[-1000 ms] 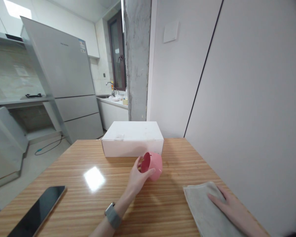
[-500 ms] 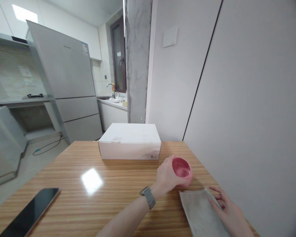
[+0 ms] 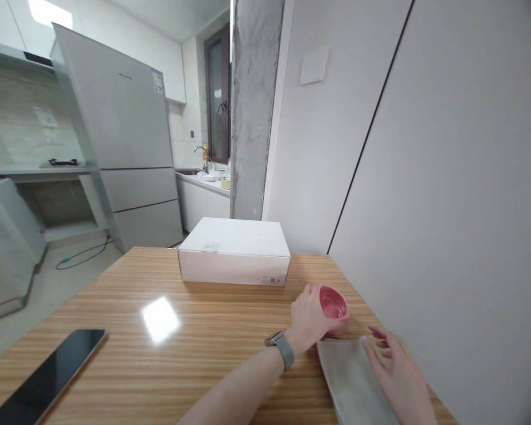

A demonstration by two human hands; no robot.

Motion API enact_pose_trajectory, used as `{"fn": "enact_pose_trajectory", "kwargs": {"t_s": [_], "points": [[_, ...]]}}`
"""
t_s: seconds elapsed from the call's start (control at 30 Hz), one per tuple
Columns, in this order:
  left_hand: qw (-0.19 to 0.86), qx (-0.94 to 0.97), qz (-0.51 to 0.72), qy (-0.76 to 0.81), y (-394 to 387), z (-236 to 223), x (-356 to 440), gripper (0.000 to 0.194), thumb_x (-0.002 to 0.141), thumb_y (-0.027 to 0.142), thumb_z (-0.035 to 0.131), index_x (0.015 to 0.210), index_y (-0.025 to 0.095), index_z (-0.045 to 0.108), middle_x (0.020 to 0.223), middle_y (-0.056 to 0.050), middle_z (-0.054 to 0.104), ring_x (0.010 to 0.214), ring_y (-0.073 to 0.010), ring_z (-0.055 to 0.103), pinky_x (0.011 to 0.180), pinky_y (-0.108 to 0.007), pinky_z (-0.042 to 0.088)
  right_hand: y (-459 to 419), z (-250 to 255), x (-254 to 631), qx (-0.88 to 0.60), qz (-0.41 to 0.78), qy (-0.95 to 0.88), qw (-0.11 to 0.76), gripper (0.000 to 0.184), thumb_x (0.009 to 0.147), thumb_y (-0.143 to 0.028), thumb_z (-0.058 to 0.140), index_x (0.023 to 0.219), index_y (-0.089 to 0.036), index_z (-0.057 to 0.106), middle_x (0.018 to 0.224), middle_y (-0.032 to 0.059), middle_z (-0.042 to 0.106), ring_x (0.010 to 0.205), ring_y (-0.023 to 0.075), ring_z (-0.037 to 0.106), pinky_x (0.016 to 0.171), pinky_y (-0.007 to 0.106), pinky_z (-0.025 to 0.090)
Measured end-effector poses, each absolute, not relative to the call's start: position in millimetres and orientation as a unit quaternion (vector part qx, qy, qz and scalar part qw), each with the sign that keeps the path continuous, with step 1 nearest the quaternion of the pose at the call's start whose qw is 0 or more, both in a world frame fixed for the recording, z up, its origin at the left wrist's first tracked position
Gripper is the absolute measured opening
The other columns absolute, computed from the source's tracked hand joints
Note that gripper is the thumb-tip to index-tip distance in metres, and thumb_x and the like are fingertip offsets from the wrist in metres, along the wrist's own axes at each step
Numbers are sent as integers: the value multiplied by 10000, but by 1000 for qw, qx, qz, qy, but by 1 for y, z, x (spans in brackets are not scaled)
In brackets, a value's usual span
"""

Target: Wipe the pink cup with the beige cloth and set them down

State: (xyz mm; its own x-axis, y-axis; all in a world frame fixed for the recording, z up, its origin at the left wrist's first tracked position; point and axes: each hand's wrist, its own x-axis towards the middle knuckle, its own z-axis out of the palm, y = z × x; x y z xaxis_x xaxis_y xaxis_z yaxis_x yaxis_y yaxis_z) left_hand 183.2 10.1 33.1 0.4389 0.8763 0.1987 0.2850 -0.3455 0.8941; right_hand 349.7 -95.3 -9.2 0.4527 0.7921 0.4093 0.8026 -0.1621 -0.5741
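Observation:
A small pink bowl (image 3: 334, 304) sits near the right side of the wooden table, tilted so that its inside faces me. My left hand (image 3: 310, 316), with a watch (image 3: 284, 349) on its wrist, is closed around the bowl's left side. A flat grey cloth (image 3: 351, 375) lies just below the bowl, close to the table's right edge. At the cloth's right border is my right hand (image 3: 396, 366), thumb over the cloth's edge and fingers loosely bent and apart. Whether its thumb touches the cloth I cannot tell.
A white box (image 3: 234, 251) stands at the back of the table (image 3: 194, 330). A black phone (image 3: 48, 375) lies at the front left. The white wall (image 3: 446, 206) runs along the right side. A fridge (image 3: 119, 118) and sink stand beyond the table.
My left hand and the pink bowl have shifted slightly right and down. My right hand has moved a little left and up, its thumb and fingers further apart. The view has turned slightly.

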Motion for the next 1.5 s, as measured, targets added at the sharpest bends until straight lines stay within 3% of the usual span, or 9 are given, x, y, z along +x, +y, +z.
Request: {"fn": "enact_pose_trajectory", "kwargs": {"t_s": [0.1, 0.27, 0.4, 0.5, 0.6, 0.8, 0.93, 1.5], "points": [[414, 737, 376, 380, 9, 34, 178, 789, 624, 414, 772, 1307, 187, 450, 1301, -130, 524, 1195, -298, 482, 1020, -395, 360, -92, 7, 323, -734, -28, -546, 402, 400, 831, -505, 427, 1076, -209, 534, 1058, 113, 601, 867, 262, 612, 818, 420, 475], [360, 768, 417, 327, -3, 44, 130, 430, 774, 275, 639, 1192, 196, 578, 1268, -116, 548, 1201, -253, 472, 1029, -362, 358, -87, 27, 269, -630, -30, -629, 454, 236, 880, -397, 453, 976, -234, 595, 1056, 85, 638, 1032, 249, 572, 956, 391, 403], [349, 777, 384, 357, -19, 45, 67, 216, 867, 299, 505, 969, 209, 674, 930, -66, 677, 854, -194, 615, 748, -278, 466, -81, 21, 224, -609, 56, -649, 453, 229, 903, -385, 450, 966, -223, 599, 962, 72, 673, 847, 215, 631, 775, 326, 476], [320, 763, 354, 437, -32, 35, 22, 234, 889, 326, 466, 830, 205, 657, 709, -24, 661, 643, -154, 586, 578, -233, 401, -75, 4, 189, -593, 142, -678, 410, 245, 923, -373, 425, 851, -218, 601, 762, 32, 674, 668, 183, 626, 645, 285, 469], [249, 759, 311, 515, -44, 17, -10, 250, 886, 284, 455, 701, 199, 600, 603, -6, 617, 572, -142, 556, 536, -230, 340, -73, -16, 158, -568, 179, -725, 345, 291, 926, -325, 419, 693, -219, 560, 644, -1, 640, 598, 166, 606, 571, 255, 434], [111, 786, 201, 573, -59, -22, -24, 211, 866, 182, 442, 706, 207, 578, 652, -25, 670, 609, -171, 627, 546, -250, 327, -75, -45, 135, -542, 34, -773, 329, 265, 909, -237, 406, 669, -219, 518, 621, 0, 616, 546, 150, 596, 502, 231, 387], [47, 798, 192, 569, -61, -30, -21, 202, 863, 155, 434, 728, 214, 572, 695, -30, 688, 634, -185, 655, 560, -259, 362, -75, -48, 136, -533, -29, -785, 314, 256, 909, -203, 377, 690, -226, 507, 618, -1, 619, 529, 150, 611, 500, 233, 387], [34, 813, 173, 555, -62, -26, -23, 190, 863, 150, 429, 742, 223, 557, 725, -15, 691, 664, -178, 667, 570, -258, 402, -75, -48, 137, -538, 1, -780, 320, 278, 936, -259, 380, 678, -229, 482, 607, -7, 619, 508, 133, 594, 474, 207, 365]]}}
